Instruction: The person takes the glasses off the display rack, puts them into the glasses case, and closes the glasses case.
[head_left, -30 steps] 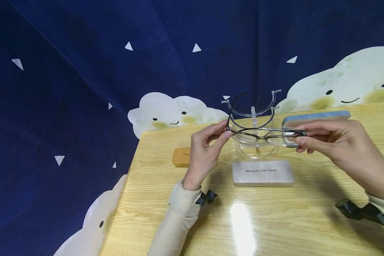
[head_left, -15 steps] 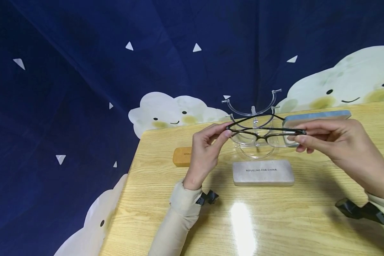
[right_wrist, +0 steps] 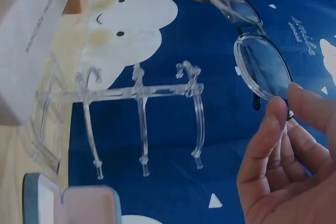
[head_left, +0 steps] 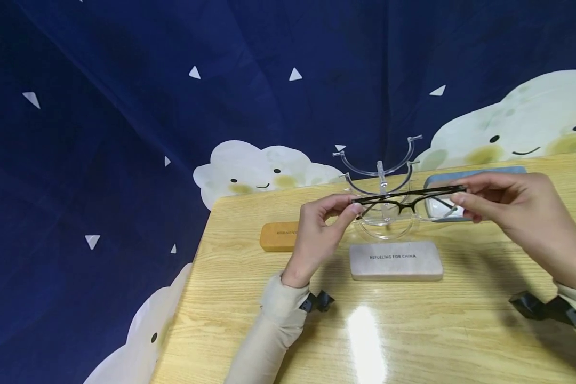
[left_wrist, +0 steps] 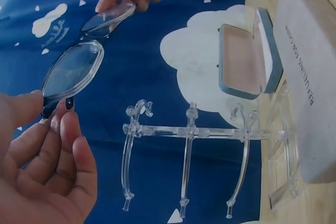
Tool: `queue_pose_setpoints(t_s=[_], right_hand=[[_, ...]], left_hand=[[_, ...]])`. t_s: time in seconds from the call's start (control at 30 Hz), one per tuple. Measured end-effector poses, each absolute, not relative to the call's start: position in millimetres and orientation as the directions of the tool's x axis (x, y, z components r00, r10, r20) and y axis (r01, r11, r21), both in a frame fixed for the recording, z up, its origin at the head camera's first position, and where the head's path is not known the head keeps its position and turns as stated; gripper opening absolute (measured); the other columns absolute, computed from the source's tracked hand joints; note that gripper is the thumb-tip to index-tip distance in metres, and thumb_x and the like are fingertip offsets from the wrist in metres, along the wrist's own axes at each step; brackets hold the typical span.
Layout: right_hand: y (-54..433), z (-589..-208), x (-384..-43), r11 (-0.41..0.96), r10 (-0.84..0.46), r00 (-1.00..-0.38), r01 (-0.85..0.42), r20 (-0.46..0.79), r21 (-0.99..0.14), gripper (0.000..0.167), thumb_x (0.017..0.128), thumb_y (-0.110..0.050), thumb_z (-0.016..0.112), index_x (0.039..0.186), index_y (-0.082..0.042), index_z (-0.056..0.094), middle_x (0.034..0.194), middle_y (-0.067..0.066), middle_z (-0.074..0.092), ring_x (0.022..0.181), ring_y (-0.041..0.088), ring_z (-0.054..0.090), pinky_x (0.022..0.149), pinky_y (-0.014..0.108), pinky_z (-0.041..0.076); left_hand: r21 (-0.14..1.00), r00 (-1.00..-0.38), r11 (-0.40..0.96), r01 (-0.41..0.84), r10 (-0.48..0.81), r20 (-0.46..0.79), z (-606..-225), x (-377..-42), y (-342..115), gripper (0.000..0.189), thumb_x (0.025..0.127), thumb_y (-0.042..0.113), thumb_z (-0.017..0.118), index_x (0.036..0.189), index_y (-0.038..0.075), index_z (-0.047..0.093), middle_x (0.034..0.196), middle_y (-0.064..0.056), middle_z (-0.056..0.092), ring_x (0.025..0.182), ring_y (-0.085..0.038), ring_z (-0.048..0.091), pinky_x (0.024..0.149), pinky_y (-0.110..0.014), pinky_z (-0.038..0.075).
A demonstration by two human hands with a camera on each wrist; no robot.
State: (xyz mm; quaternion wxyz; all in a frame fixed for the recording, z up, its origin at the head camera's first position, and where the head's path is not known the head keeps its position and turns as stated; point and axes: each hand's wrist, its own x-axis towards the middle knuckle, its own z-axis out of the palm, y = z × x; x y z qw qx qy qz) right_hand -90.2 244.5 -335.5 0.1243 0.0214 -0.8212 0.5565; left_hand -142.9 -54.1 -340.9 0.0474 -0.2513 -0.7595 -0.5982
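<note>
Black-topped eyeglasses (head_left: 406, 207) with clear lenses are held in the air between both hands. My left hand (head_left: 319, 229) pinches one end of the frame between thumb and fingers. At the other end, my right hand (head_left: 528, 218) pinches the frame corner. The temples lie folded in behind the lenses. A clear plastic display stand (head_left: 382, 173) with several curved arms stands behind the glasses; its arms carry nothing in the left wrist view. Both wrist views show a lens (left_wrist: 73, 72) close up, with thumb and fingertips at its outer corner.
A grey glasses case (head_left: 396, 261) lies in front of the stand. To the left is an orange case (head_left: 277, 237), partly behind my left hand. An open blue case (left_wrist: 241, 61) with pink lining sits at right. Behind the wooden table (head_left: 230, 298) hangs a blue cloth.
The left temple, sticking up a second ago, has swung inward to the right and now lies folded along the frame. Both hands have shifted slightly right with the eyeglasses.
</note>
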Motion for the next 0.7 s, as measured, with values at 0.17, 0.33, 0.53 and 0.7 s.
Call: queue_pose_setpoints(t_s=[0.17, 0.33, 0.53, 0.7], right_hand=[[259.6, -343.4, -95.3, 0.380, 0.116, -0.979, -0.115, 0.170, -0.918, 0.018, 0.098, -0.013, 0.073, 0.115, -0.015, 0.077, 0.083, -0.017, 0.077, 0.068, 0.004, 0.069, 0.061, 0.017, 0.055], [276.0, -354.3, -98.1, 0.339, 0.158, -0.972, -0.113, 0.175, -0.934, 0.031, 0.101, -0.007, 0.067, 0.108, -0.036, 0.076, 0.083, -0.024, 0.075, 0.066, 0.000, 0.066, 0.058, 0.015, 0.054], [294.9, -368.0, -103.8, 0.249, 0.227, -0.942, -0.188, 0.246, -0.950, 0.041, 0.101, 0.002, 0.063, 0.104, -0.037, 0.076, 0.081, -0.027, 0.075, 0.060, -0.003, 0.064, 0.054, 0.012, 0.049], [312.2, -378.2, -110.3, 0.221, 0.251, -0.928, -0.222, 0.275, -0.950, 0.043, 0.103, 0.001, 0.060, 0.100, -0.040, 0.075, 0.079, -0.030, 0.074, 0.058, -0.007, 0.064, 0.053, 0.009, 0.047]], left_hand=[[0.863, -0.871, 0.216, 0.458, 0.304, 0.386, -343.2, -141.3, -40.4, 0.017, 0.096, 0.014, 0.076, 0.105, 0.000, 0.079, 0.098, -0.015, 0.081, 0.077, 0.004, 0.065, 0.076, -0.020, 0.060], [0.812, -0.861, 0.301, 0.501, 0.266, 0.433, -345.3, -144.3, -15.4, 0.020, 0.095, 0.020, 0.078, 0.104, 0.002, 0.082, 0.092, -0.010, 0.082, 0.070, 0.001, 0.069, 0.067, -0.015, 0.059], [0.757, -0.849, 0.384, 0.528, 0.256, 0.462, -357.3, -153.6, 14.7, 0.022, 0.095, 0.023, 0.079, 0.103, 0.004, 0.083, 0.087, -0.008, 0.082, 0.068, 0.000, 0.074, 0.060, -0.007, 0.053], [0.741, -0.855, 0.426, 0.519, 0.266, 0.446, -365.1, -154.6, 33.8, 0.018, 0.096, 0.020, 0.077, 0.105, 0.006, 0.083, 0.087, -0.006, 0.083, 0.068, 0.004, 0.073, 0.059, -0.003, 0.050]])
